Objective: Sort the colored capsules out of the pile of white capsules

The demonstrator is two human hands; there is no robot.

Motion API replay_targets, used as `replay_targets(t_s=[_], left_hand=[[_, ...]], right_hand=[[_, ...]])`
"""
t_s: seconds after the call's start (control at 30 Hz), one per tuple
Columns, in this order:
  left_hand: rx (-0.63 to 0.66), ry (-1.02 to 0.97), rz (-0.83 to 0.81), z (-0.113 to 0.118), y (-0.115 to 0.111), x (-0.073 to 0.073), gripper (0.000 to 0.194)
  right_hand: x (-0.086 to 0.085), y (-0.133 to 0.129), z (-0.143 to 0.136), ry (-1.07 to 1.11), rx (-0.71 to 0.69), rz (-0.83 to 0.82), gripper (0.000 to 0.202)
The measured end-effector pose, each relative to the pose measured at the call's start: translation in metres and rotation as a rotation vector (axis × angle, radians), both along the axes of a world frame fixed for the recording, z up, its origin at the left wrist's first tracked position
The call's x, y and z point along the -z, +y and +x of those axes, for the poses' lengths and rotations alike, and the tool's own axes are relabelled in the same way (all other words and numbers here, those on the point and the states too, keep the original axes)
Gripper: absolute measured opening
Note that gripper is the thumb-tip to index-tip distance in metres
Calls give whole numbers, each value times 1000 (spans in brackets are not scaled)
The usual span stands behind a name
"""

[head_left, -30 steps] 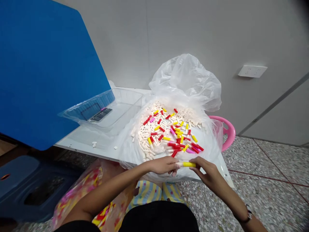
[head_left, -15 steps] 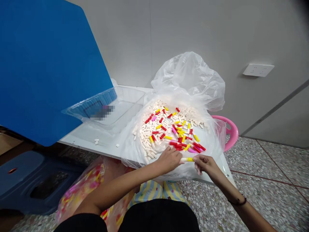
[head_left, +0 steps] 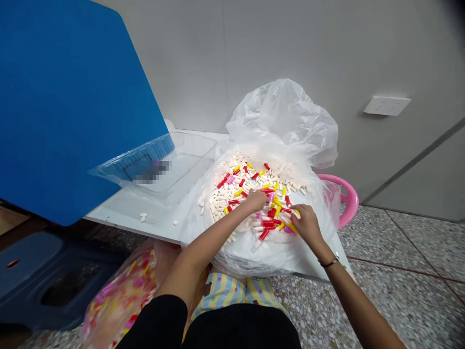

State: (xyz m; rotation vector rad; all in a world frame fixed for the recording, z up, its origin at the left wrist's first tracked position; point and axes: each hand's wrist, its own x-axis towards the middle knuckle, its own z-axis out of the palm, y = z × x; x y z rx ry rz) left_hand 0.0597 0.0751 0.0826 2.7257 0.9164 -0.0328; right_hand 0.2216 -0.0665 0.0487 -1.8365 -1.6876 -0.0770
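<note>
Small tubes with red, yellow and pink ends (head_left: 271, 223) lie in a loose heap on a spread clear plastic bag (head_left: 240, 252). Many small white capsule-like pieces (head_left: 220, 198) surround the heap at its left and back. My left hand (head_left: 257, 199) reaches into the middle of the heap, its fingertips by some red-ended tubes; how its fingers are set is hidden. At the heap's right side my right hand (head_left: 308, 227) is closed, fingers bent down, with a yellow-ended tube (head_left: 297, 212) showing at its fingertips. A red-ended tube (head_left: 262, 237) lies near the front of the heap.
A clear plastic tray (head_left: 189, 165) stands left on the white table (head_left: 127, 208), with a few white bits in front. A blue board (head_left: 72, 106) leans at far left. Below are a filled bag (head_left: 119, 291) and a dark blue stool (head_left: 72, 276). Something pink (head_left: 348, 201) is at right.
Both hands have left the front edge, where they held a yellow-ended tube between them, and moved up into the heap. A red-ended tube now shows nearer the front.
</note>
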Motion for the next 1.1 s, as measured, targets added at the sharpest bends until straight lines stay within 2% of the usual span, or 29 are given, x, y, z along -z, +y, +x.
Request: replay_targets(t_s=[0.2,0.27,0.33,0.4,0.5,0.57,0.63,0.7,0.8,0.9,1.0,1.1], left_hand=[[-18,70,-16,10,-2,0,12],[-24,63,-7,8,-5,-1,11],[-24,47,3,3,-9,-1,17],[-27,-25,16,-5,-15,-1,20],[-103,-267,-1,-23,-32,3,17],[-172,-478,-90,-34,-49,5,17],[-186,-687,-223,-42,-67,5,19],[-173,-837,-344,-45,-84,2,20],[-203,-921,-453,-48,-102,-5,24],[-187,-938,-528,-53,-110,-12,28],[-157,-940,-593,-60,-114,-15,37],[-205,-960,-634,-63,-118,-16,44]], right_hand=[[6,32,-12,-104,-246,-133,45],[5,41,-19,-89,-302,-158,41],[3,48,-24,-15,-338,-165,29],[-1,50,-27,153,-301,-123,20],[-12,44,-30,604,-130,51,19],[-24,33,-34,885,-28,182,26],[-37,19,-41,1018,8,269,29],[-50,3,-50,1026,-32,284,27],[-65,-17,-64,961,-76,280,23],[-73,-32,-68,871,-58,285,24],[-79,-42,-64,747,-102,245,25],[-80,-50,-60,619,-123,230,23]])
